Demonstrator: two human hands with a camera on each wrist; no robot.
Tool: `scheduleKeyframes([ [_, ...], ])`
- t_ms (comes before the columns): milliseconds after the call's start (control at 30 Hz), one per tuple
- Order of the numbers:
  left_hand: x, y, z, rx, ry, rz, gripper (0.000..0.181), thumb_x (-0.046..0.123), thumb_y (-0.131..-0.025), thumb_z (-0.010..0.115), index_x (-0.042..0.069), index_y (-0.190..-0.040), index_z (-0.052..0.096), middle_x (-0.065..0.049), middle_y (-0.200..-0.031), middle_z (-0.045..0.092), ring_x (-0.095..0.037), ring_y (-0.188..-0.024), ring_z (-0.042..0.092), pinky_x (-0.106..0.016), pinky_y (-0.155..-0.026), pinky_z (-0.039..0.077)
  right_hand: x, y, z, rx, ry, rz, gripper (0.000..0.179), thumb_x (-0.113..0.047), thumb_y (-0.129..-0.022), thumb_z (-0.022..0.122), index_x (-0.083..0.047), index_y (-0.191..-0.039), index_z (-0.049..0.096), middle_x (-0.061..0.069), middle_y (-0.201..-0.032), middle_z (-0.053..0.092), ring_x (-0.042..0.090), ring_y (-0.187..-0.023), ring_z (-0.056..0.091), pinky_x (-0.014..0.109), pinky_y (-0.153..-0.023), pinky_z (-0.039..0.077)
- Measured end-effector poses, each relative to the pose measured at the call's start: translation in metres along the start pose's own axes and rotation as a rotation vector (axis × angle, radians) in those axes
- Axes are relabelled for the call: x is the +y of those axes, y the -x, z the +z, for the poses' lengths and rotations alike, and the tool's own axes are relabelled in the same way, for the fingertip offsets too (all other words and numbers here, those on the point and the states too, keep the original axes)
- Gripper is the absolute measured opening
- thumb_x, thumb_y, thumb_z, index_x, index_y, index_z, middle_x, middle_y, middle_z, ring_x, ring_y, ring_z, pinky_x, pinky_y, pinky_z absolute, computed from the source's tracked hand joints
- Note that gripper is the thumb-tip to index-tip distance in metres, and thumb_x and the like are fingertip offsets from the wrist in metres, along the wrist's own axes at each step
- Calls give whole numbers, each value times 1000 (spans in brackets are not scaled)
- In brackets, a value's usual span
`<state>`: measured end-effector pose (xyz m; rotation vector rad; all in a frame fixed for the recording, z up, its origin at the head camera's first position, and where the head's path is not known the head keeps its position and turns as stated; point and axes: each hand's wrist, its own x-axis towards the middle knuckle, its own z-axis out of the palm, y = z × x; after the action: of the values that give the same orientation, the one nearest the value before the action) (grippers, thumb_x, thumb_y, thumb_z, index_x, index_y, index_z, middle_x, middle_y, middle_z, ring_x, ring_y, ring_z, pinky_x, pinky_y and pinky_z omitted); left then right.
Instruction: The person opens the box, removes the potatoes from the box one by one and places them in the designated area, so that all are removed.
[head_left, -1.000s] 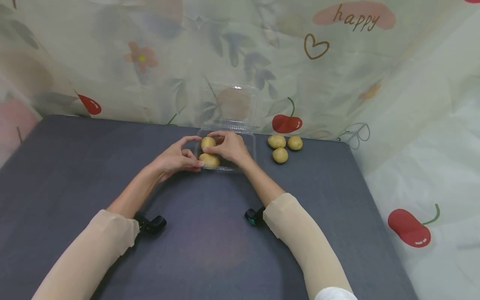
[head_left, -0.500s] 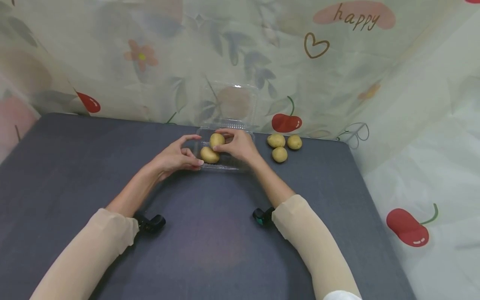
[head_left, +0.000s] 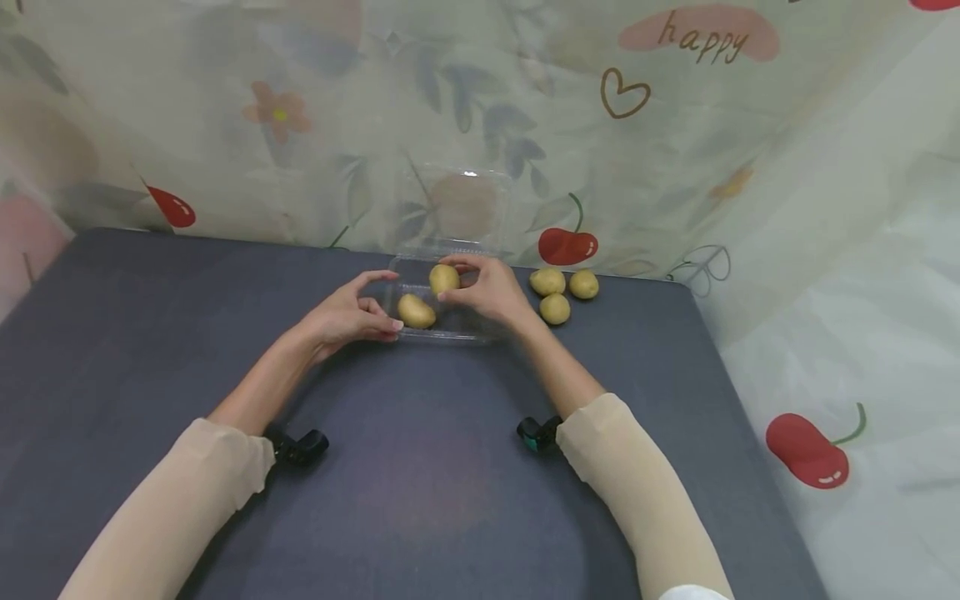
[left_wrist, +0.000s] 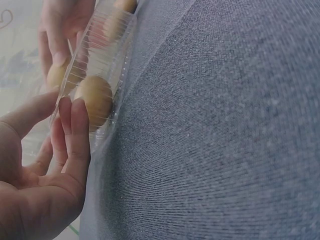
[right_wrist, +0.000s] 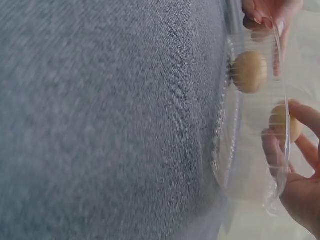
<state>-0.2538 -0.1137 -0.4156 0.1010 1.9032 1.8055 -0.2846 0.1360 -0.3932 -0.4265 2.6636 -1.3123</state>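
A clear plastic clamshell container [head_left: 457,335] sits at the table's far edge, its lid [head_left: 468,212] raised against the curtain behind. At its left end my left hand [head_left: 341,319] holds the side, fingertips at the rim and wall. My right hand [head_left: 487,292] pinches a small yellow potato [head_left: 444,280] between thumb and fingers, over the middle of the container. Another potato [head_left: 416,311] lies inside at the front left, near my left fingertips. Through the ribbed clear wall, the right wrist view shows that lying potato [right_wrist: 249,72] and the pinched potato [right_wrist: 282,121].
Right of the container, three loose potatoes [head_left: 555,308] lie grouped on the dark grey tabletop [head_left: 420,467]. A printed curtain [head_left: 330,125] hangs along the table's far edge, and a pale sheet [head_left: 847,317] hangs at the right.
My right hand has moved right with its potato, from the container's left end toward the middle. The other potato shifted slightly inside. The left hand stays at the container's left side.
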Motion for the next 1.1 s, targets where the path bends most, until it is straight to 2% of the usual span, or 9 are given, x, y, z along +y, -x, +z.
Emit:
scheduleKeyframes([
  [233, -1, -1, -1, 4, -4, 3, 88, -3, -87, 75, 22, -155, 25, -11, -81, 62, -32, -87, 69, -44, -88, 57, 3, 7, -9, -17, -47, -1, 51, -25, -83, 84, -24, -131, 65, 1, -127, 63, 20, -104, 68, 35, -81, 57],
  [433, -1, -1, -1, 3, 2, -14, 90, -2, -85, 76, 24, -156, 25, -10, -79, 61, -31, -87, 68, -43, -89, 57, 12, 14, -18, -3, -148, -26, 52, -16, -83, 83, -20, -131, 65, 2, -130, 63, 23, -112, 66, 37, -85, 57],
  [633, -2, -1, -1, -5, 13, -16, 90, -2, -85, 76, 24, -156, 26, -10, -79, 61, -29, -85, 68, -44, -89, 57, 18, 19, -25, 21, -221, -54, 52, -8, -82, 82, -12, -131, 65, 6, -129, 64, 26, -112, 65, 35, -83, 58],
  [933, -4, 0, -2, -6, 17, -1, 90, -2, -86, 75, 22, -157, 24, -9, -79, 62, -30, -86, 69, -43, -89, 57, 24, 29, -44, 13, -183, -20, 55, -16, -82, 84, -16, -133, 64, 0, -130, 63, 23, -115, 64, 38, -88, 55],
  [1100, -4, -1, -1, -9, 12, 3, 90, -1, -86, 76, 22, -156, 25, -10, -80, 62, -30, -86, 69, -43, -88, 57, 31, 37, -54, 16, -204, -5, 56, -13, -83, 83, -13, -135, 62, 3, -132, 61, 26, -114, 63, 37, -87, 56],
])
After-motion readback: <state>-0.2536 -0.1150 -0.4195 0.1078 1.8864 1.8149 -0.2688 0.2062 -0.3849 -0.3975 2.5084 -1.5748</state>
